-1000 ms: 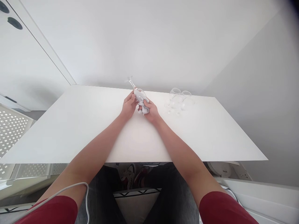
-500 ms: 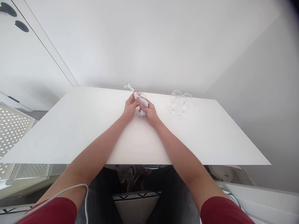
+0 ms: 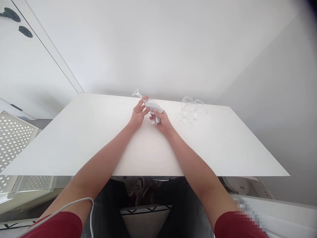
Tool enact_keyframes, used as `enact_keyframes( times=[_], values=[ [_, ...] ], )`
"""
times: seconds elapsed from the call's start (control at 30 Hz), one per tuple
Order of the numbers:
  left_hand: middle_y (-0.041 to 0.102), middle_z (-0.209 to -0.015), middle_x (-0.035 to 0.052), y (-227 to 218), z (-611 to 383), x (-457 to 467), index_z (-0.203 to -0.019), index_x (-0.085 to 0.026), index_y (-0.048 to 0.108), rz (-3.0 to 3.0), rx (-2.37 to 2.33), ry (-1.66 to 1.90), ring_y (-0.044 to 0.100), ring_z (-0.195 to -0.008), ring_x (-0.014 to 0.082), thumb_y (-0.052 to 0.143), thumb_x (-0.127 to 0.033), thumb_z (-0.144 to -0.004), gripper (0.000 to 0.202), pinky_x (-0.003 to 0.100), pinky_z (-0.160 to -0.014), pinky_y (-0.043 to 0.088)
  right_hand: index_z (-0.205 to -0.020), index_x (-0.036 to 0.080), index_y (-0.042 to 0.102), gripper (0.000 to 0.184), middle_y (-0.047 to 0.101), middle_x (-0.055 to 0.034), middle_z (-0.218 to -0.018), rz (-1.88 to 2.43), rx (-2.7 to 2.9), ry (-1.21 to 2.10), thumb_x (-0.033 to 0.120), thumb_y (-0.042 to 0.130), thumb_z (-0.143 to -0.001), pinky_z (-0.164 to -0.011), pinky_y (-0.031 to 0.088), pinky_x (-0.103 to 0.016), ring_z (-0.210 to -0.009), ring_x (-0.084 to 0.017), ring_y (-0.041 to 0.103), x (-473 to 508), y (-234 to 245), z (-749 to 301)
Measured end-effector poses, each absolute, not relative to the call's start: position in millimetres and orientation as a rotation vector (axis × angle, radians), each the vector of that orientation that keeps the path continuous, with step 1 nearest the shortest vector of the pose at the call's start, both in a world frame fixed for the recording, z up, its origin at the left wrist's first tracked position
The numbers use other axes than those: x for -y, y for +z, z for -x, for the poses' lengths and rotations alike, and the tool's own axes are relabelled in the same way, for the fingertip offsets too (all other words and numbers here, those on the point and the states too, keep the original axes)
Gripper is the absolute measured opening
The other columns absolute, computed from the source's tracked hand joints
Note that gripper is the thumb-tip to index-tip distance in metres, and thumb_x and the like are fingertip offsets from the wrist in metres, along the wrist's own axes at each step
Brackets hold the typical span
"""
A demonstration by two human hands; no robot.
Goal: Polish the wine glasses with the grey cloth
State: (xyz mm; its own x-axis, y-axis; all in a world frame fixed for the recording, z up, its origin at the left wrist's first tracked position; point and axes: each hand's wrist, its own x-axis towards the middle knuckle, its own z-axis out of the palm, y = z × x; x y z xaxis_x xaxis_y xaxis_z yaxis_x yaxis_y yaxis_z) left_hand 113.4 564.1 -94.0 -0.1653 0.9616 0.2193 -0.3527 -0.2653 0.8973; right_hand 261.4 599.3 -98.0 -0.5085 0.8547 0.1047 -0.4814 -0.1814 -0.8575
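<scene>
A clear stemmed wine glass (image 3: 150, 105) is tilted over the table, its foot pointing up to the left and its bowl down to the right. My left hand (image 3: 139, 114) is closed around the glass where the stem meets the bowl. At the bowl's rim end, my right hand (image 3: 161, 118) grips a white cloth (image 3: 156, 119), part of which seems to be inside the bowl. The cloth's loose end hangs below my right fingers. Farther right, several clear wine glasses (image 3: 187, 107) stand close together on the table.
The white table (image 3: 94, 132) meets a white wall (image 3: 153, 49) at the back. A door with dark handles (image 3: 11, 15) is at the far left, above a white perforated basket (image 3: 15, 138). A white cable (image 3: 84, 198) crosses my left arm.
My right hand has shifted slightly right with the cloth, away from my left hand. The glass has turned a little, and more of its bowl shows between the hands.
</scene>
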Motion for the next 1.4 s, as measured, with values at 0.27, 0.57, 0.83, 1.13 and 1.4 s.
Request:
enact_keyframes(
  times=[0.27, 0.57, 0.83, 1.13, 1.4],
  values=[
    [0.073, -0.129, 0.0092, -90, -104, -566, -0.096, -0.023, 0.072, -0.811, -0.633, 1.468, 0.071, -0.109, 0.0265, 0.079, -0.054, -0.088, 0.032, 0.039, -0.083, 0.060, -0.098, 0.025, 0.069, 0.040, 0.060, 0.0015, -0.085, 0.473, 1.061, 1.614, 0.053, 0.088, -0.077, -0.066, 0.049, -0.030, -0.063, -0.010, 0.043, -612, -105, -272],
    [0.066, -0.078, 0.0041, -88, -98, -562, -0.100, -0.019, 0.071, -0.869, -0.711, 1.067, 0.050, -0.049, 0.0080, 0.077, -0.070, -0.087, 0.052, 0.026, -0.047, 0.038, -0.106, 0.027, 0.069, 0.051, 0.063, 0.0002, -0.087, 0.450, 1.156, 1.617, 0.052, 0.092, -0.067, -0.067, 0.049, -0.030, -0.077, -0.017, 0.057, -610, -102, -276],
    [0.077, -0.106, 0.0104, -91, -101, -561, -0.118, -0.020, 0.072, -0.970, -0.805, 1.164, 0.064, -0.060, 0.0089, 0.087, -0.047, -0.086, 0.045, 0.024, -0.055, 0.048, -0.128, 0.033, 0.070, 0.048, 0.066, -0.0009, -0.097, 0.685, 1.050, 1.253, 0.060, 0.073, -0.089, -0.073, 0.053, -0.029, -0.078, -0.014, 0.057, -612, -107, -267],
    [0.076, -0.101, 0.0070, -88, -111, -558, -0.129, -0.025, 0.065, -0.945, -0.909, 1.335, 0.060, -0.060, 0.0095, 0.086, -0.036, -0.085, 0.050, 0.029, -0.064, 0.052, -0.132, 0.038, 0.075, 0.038, 0.063, -0.0015, -0.149, 0.604, 1.306, 0.965, 0.044, 0.070, -0.094, -0.115, 0.048, -0.039, -0.139, -0.022, 0.056, -603, -99, -270],
    [0.062, -0.083, -0.0007, -97, -108, -568, -0.114, -0.024, 0.072, -0.785, -0.913, 1.517, 0.056, -0.062, 0.0080, 0.086, -0.037, -0.085, 0.034, 0.024, -0.063, 0.051, -0.111, 0.033, 0.082, 0.024, 0.063, -0.0073, -0.138, 0.554, 1.616, 0.957, 0.030, 0.070, -0.090, -0.108, 0.054, -0.044, -0.126, -0.027, 0.063, -597, -97, -266]
  ],
)
